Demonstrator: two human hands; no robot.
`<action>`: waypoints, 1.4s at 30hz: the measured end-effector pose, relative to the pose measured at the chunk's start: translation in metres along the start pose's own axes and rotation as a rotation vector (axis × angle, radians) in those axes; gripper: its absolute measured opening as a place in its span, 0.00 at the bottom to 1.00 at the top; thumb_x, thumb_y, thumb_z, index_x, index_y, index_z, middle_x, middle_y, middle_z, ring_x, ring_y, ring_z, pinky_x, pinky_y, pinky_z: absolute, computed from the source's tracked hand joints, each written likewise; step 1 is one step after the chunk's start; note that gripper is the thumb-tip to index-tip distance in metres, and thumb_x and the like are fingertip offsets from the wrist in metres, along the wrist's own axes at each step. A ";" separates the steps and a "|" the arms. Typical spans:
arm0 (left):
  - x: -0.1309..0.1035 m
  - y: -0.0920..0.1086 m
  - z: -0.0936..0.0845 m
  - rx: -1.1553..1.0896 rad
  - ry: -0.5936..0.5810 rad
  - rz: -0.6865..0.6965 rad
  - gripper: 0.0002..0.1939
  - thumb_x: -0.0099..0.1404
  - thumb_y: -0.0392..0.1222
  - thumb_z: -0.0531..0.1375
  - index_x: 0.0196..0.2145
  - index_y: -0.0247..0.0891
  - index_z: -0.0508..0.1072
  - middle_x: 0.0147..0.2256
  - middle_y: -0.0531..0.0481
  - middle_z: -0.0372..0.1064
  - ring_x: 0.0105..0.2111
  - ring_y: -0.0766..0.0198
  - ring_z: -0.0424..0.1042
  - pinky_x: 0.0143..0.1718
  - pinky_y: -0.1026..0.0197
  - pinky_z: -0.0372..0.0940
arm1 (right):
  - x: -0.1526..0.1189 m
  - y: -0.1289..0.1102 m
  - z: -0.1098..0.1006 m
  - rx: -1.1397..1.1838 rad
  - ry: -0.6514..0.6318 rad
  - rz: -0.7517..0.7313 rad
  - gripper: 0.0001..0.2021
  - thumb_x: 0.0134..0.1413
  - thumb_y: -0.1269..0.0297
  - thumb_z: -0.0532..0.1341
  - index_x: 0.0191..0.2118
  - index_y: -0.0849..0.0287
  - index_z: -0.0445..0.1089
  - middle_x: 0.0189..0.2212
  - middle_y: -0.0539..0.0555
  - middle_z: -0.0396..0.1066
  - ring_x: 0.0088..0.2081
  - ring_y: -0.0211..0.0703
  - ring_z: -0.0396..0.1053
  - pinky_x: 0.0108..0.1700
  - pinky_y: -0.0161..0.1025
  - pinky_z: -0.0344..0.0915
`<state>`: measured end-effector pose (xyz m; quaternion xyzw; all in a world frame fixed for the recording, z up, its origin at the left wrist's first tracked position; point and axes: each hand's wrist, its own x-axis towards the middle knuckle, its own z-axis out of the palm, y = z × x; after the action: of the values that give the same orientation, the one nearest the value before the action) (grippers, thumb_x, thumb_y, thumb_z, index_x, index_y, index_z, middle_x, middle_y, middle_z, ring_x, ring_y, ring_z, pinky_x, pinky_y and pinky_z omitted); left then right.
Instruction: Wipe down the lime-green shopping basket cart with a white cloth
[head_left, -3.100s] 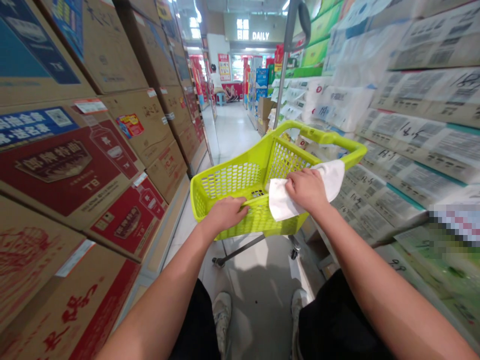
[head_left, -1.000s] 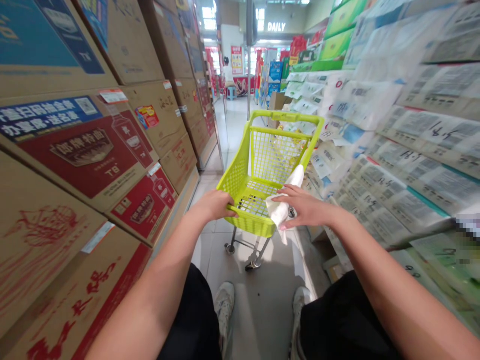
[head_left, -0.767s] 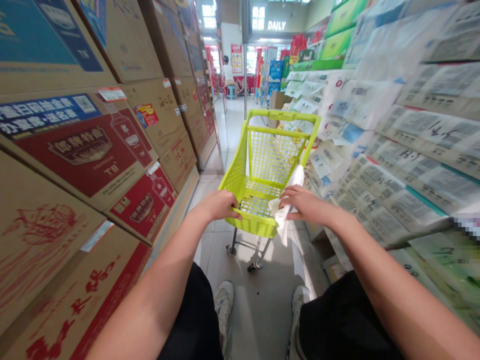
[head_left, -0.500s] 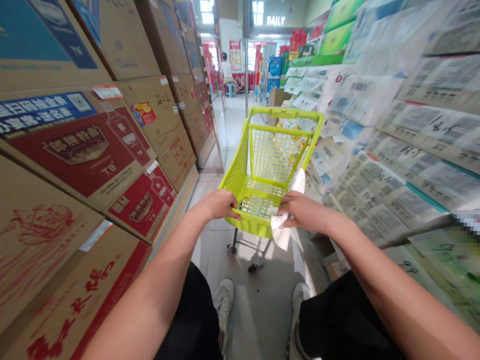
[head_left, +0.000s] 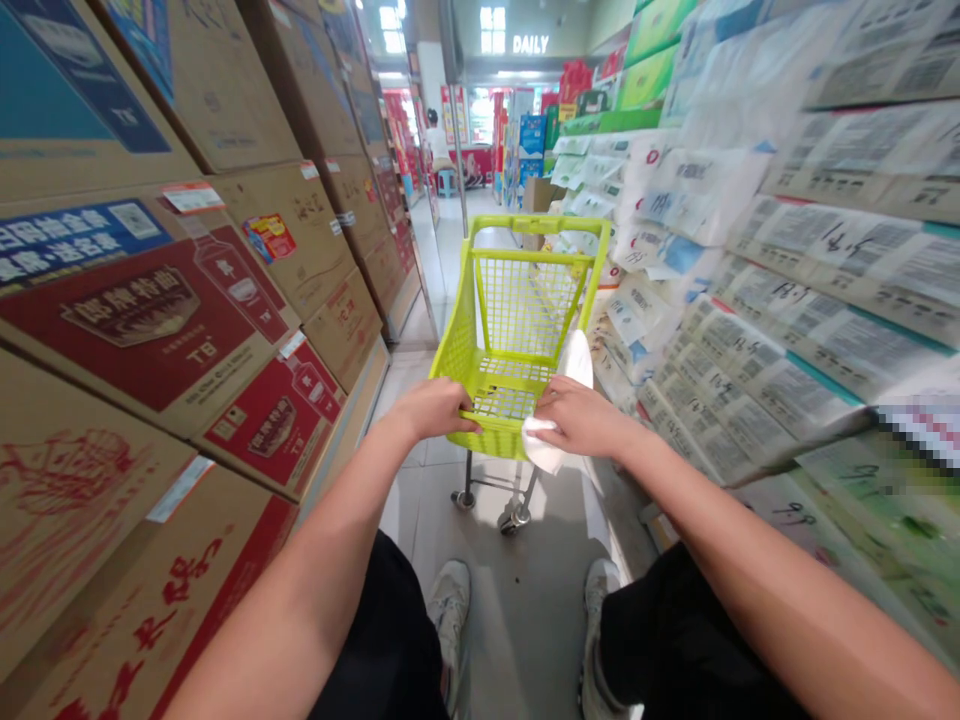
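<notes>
While my left hand (head_left: 444, 408) grips the near rim (head_left: 495, 425) on its left part, fingers curled over it, my right hand (head_left: 574, 415) has the cloth (head_left: 541, 455) bunched under folded fingers at the cart's near right corner. Cart (head_left: 491, 441) stands on the floor (head_left: 510, 600), straight ahead, handle (head_left: 540, 224) at the far end. One flap of cloth sticks up along the right side, one hangs below the hand. Can't tell how much is pinched; palm hidden.

To wipe well, I'd judge: left grip firm, so the cart doesn't roll on its wheels (head_left: 514, 520); right hand squeezing cloth on both faces of the rim, short strokes, working into the corner. Loose flap is best gathered in, or it may drag. Packs (head_left: 675, 270) line the right, so watch the elbow.
</notes>
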<state>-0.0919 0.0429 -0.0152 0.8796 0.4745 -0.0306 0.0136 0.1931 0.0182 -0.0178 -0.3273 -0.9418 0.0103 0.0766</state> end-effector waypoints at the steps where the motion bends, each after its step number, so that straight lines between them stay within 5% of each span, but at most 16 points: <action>1: 0.001 0.006 0.000 0.018 0.009 0.004 0.20 0.64 0.62 0.65 0.31 0.43 0.82 0.30 0.45 0.78 0.32 0.55 0.76 0.30 0.58 0.59 | -0.002 0.005 -0.002 0.005 0.005 0.006 0.16 0.68 0.52 0.60 0.44 0.57 0.81 0.43 0.61 0.80 0.54 0.56 0.69 0.62 0.52 0.59; 6: 0.001 0.020 0.001 -0.008 0.070 0.074 0.24 0.69 0.63 0.60 0.40 0.40 0.83 0.37 0.42 0.79 0.42 0.51 0.77 0.48 0.51 0.68 | -0.007 0.033 -0.003 -0.029 -0.012 0.044 0.17 0.66 0.52 0.61 0.44 0.59 0.82 0.45 0.63 0.79 0.57 0.58 0.69 0.64 0.56 0.60; 10: -0.002 -0.001 0.015 -0.137 0.303 0.067 0.30 0.72 0.66 0.55 0.56 0.41 0.78 0.63 0.38 0.67 0.66 0.44 0.61 0.69 0.41 0.53 | -0.008 0.054 0.002 -0.139 -0.088 0.096 0.18 0.70 0.55 0.57 0.45 0.62 0.81 0.45 0.65 0.79 0.63 0.60 0.65 0.68 0.57 0.57; 14: 0.001 -0.016 0.032 -0.254 0.256 -0.044 0.33 0.70 0.66 0.57 0.62 0.43 0.73 0.72 0.38 0.48 0.74 0.36 0.39 0.73 0.33 0.43 | -0.003 0.056 0.010 -0.178 -0.086 0.115 0.18 0.72 0.58 0.55 0.46 0.65 0.78 0.46 0.67 0.78 0.61 0.59 0.67 0.67 0.55 0.58; 20: 0.003 -0.011 0.035 -0.328 0.170 -0.023 0.46 0.49 0.61 0.74 0.62 0.43 0.70 0.71 0.36 0.43 0.74 0.27 0.28 0.72 0.28 0.41 | 0.012 0.029 0.021 -0.179 -0.029 0.144 0.15 0.74 0.59 0.52 0.46 0.62 0.74 0.43 0.63 0.79 0.47 0.54 0.75 0.54 0.48 0.65; 30: 0.003 0.008 0.027 -0.449 0.167 0.059 0.22 0.73 0.52 0.53 0.59 0.39 0.64 0.63 0.37 0.59 0.75 0.50 0.39 0.76 0.37 0.30 | 0.060 -0.037 0.040 -0.106 -0.037 0.121 0.13 0.74 0.63 0.52 0.46 0.61 0.73 0.46 0.61 0.80 0.47 0.50 0.77 0.44 0.39 0.65; 33: 0.004 0.011 0.028 -0.459 0.227 -0.042 0.20 0.75 0.50 0.49 0.58 0.41 0.67 0.65 0.38 0.56 0.73 0.47 0.43 0.73 0.34 0.39 | 0.064 -0.047 0.040 -0.066 -0.025 0.109 0.17 0.75 0.58 0.52 0.48 0.63 0.75 0.47 0.64 0.79 0.50 0.53 0.76 0.48 0.42 0.67; 37: 0.002 0.005 0.028 -0.385 0.373 -0.185 0.16 0.72 0.51 0.55 0.49 0.43 0.75 0.68 0.40 0.54 0.68 0.42 0.49 0.66 0.33 0.51 | 0.046 -0.025 0.024 0.003 0.037 0.040 0.25 0.69 0.48 0.59 0.58 0.63 0.72 0.51 0.65 0.78 0.55 0.57 0.73 0.57 0.49 0.65; 39: -0.001 0.004 0.025 -0.356 0.388 -0.103 0.13 0.70 0.53 0.59 0.43 0.44 0.78 0.65 0.43 0.60 0.67 0.43 0.54 0.66 0.35 0.49 | 0.032 -0.001 0.013 -0.004 0.023 0.085 0.26 0.63 0.46 0.66 0.57 0.61 0.74 0.50 0.64 0.79 0.55 0.60 0.73 0.60 0.53 0.63; 42: -0.003 0.009 0.016 -0.373 0.286 0.088 0.14 0.68 0.56 0.63 0.42 0.44 0.78 0.54 0.47 0.74 0.58 0.50 0.68 0.66 0.41 0.47 | 0.013 0.037 0.001 0.020 -0.057 0.146 0.16 0.60 0.54 0.68 0.49 0.57 0.80 0.46 0.60 0.81 0.51 0.58 0.75 0.60 0.52 0.63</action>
<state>-0.0867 0.0340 -0.0312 0.8771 0.4303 0.1832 0.1096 0.2057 0.0560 -0.0191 -0.3940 -0.9170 0.0347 0.0521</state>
